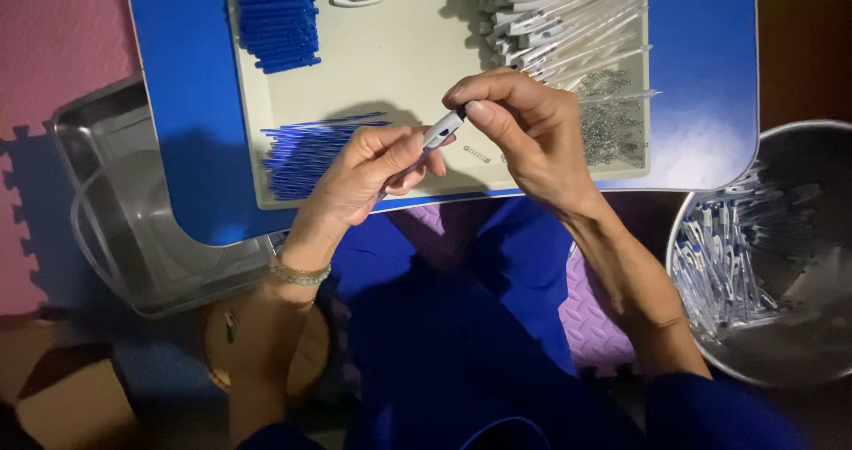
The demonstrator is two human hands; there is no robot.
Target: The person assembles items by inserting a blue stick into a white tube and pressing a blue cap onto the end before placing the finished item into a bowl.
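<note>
Both hands meet over the near edge of a pale tray [399, 64] that sits on a small blue table [186, 104]. The left hand [368, 175] is curled closed around the lower part of a pen [441, 133], a white barrel with a dark blue tip, holding it tilted up toward the right. The right hand [524, 130] comes in from the other side with its thumb and forefinger pinched on the pen's upper end, the other fingers folded loosely behind. The pen is thus held between the two hands, just above the tray's front rim. On the tray below it lies a small metal spring [477, 153], near the right hand's thumb, with a scatter of more springs [612, 122] further right. A loose bunch of thin blue refills [306, 153] lies just beside the left hand, a neat stack of blue pen parts [277, 15] sits at the tray's far left, and a heap of clear and white pen barrels [559, 19] fills the far right corner. To the left of the table stands a metal tray [124, 201], and to the right a round metal bowl [799, 343] holding a pile of finished-looking pens [719, 264]. The person wears blue clothing and a beaded bracelet [299, 274] on the left wrist.
</note>
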